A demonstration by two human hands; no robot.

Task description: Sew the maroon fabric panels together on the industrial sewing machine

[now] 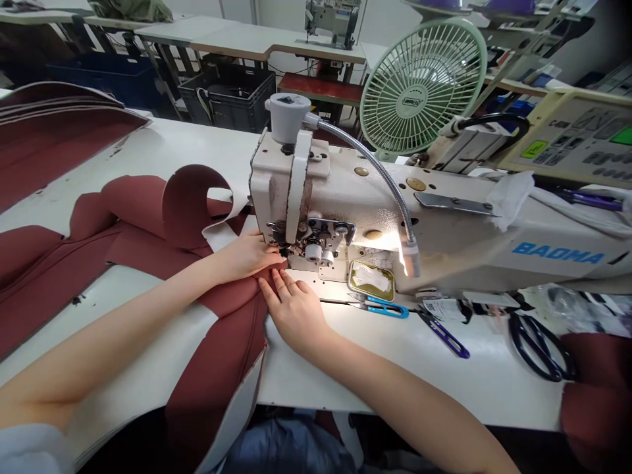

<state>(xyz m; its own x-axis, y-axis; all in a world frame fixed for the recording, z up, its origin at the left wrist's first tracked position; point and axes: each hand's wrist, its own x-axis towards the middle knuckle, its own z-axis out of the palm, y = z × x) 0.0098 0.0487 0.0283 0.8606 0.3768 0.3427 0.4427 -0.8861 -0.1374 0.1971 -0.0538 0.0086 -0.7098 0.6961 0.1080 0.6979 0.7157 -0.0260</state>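
Observation:
A maroon leather-like piece with a pale backing (237, 313) runs under the needle area of a white sewing machine (320, 178). Right beside the needle, my left hand (245, 255) grips the piece, its fingertips partly hidden by the machine head. Spread fingers of my right hand (299, 315) rest flat on the piece just in front of the needle. From the left hand the material stretches leftward, with a curled flap (190, 204) standing up behind. A lamp on a flexible neck (409, 257) lights the machine bed.
Blue thread snips (388, 308), purple snips (447, 337) and black-handled scissors (540, 349) lie right of my right hand. A small tray (371, 294) sits on the machine bed. Stacked maroon panels (59, 141) lie far left. Behind the machine stand a green fan (419, 92) and a control panel (573, 141).

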